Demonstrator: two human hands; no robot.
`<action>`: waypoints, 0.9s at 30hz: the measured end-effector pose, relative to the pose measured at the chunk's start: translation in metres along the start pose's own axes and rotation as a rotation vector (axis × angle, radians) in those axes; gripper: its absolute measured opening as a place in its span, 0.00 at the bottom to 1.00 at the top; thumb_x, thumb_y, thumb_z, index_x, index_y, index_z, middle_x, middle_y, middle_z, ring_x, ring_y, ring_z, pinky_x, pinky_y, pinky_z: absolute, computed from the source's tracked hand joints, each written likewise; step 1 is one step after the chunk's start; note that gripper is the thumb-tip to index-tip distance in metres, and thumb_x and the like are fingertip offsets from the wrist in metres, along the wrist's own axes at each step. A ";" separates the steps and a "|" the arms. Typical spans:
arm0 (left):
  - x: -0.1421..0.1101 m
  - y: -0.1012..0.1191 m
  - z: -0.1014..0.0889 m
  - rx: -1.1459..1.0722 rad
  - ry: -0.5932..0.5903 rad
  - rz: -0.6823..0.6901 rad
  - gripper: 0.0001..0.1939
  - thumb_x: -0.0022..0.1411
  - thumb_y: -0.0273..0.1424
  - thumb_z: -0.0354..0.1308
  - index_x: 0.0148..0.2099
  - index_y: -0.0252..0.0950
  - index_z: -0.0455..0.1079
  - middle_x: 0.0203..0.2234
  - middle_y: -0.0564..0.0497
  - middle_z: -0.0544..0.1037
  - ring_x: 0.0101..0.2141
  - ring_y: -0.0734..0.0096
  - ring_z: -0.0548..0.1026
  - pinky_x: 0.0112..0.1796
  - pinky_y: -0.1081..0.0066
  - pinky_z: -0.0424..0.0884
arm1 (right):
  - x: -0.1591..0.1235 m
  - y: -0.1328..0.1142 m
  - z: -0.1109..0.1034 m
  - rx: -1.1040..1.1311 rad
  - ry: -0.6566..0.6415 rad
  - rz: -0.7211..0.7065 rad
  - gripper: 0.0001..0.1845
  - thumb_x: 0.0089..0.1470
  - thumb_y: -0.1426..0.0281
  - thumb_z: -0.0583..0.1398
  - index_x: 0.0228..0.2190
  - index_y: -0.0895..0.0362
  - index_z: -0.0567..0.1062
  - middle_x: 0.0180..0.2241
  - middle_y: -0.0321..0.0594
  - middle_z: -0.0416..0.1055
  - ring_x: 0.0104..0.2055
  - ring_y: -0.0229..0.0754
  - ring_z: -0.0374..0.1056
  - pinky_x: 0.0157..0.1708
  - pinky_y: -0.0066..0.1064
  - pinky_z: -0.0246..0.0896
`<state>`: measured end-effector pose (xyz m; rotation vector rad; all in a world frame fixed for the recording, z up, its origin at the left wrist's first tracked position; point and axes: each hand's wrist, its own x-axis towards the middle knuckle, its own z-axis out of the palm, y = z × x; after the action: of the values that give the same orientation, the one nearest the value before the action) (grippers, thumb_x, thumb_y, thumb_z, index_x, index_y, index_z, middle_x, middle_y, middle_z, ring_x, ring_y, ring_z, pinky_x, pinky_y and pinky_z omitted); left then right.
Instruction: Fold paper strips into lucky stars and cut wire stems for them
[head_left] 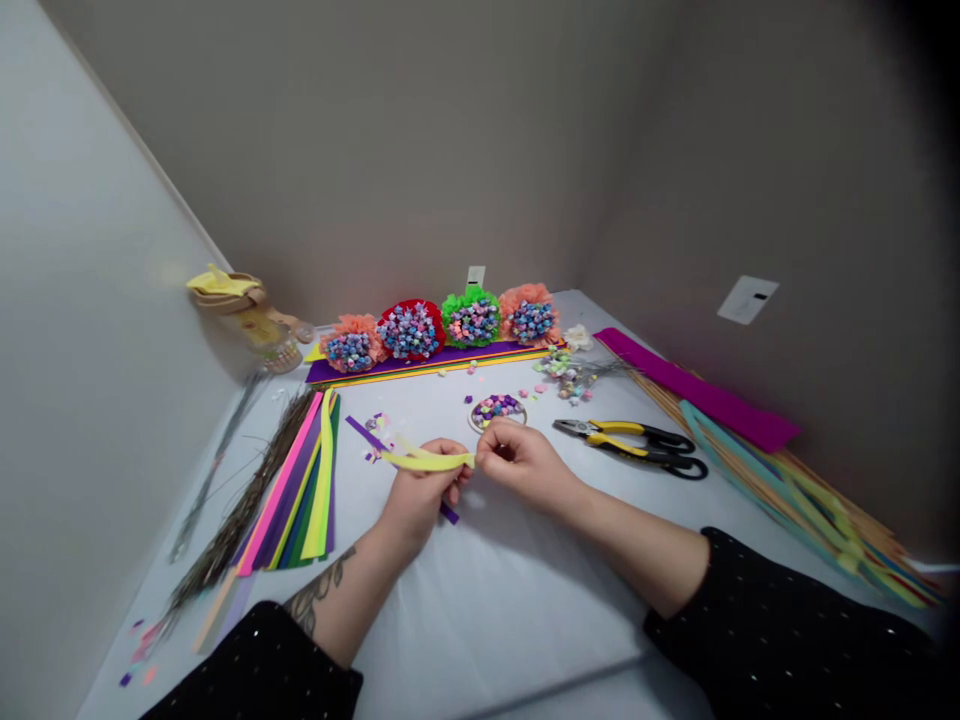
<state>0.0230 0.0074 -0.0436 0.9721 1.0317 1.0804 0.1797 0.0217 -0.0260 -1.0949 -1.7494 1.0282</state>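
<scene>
A pale yellow paper strip runs between my two hands, low over the white table. My left hand is closed on it, thumb on top. The fingers of my right hand pinch the strip's right end, where a small fold seems to sit, partly hidden. A purple paper strip passes beneath my left hand, its other end showing below the fingers; whether it is held I cannot tell. Just behind my right hand stands a round dish of small folded paper stars in purple and pink.
Pliers with yellow-black handles lie right of my hands. Colored paper strips and dark wires lie to the left. Several star-filled paper flowers line the back. Thin sticks and a magenta sheet lie at right.
</scene>
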 end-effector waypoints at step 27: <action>-0.002 0.006 -0.005 0.557 0.082 0.285 0.10 0.59 0.35 0.53 0.34 0.34 0.70 0.25 0.52 0.73 0.26 0.73 0.69 0.27 0.75 0.66 | 0.005 0.012 0.002 0.026 -0.110 0.124 0.10 0.48 0.64 0.57 0.22 0.59 0.70 0.23 0.34 0.61 0.25 0.35 0.56 0.26 0.27 0.51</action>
<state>0.0171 0.0069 -0.0390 1.5687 1.3252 1.0895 0.1797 0.0294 -0.0370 -1.1620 -1.7668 1.2041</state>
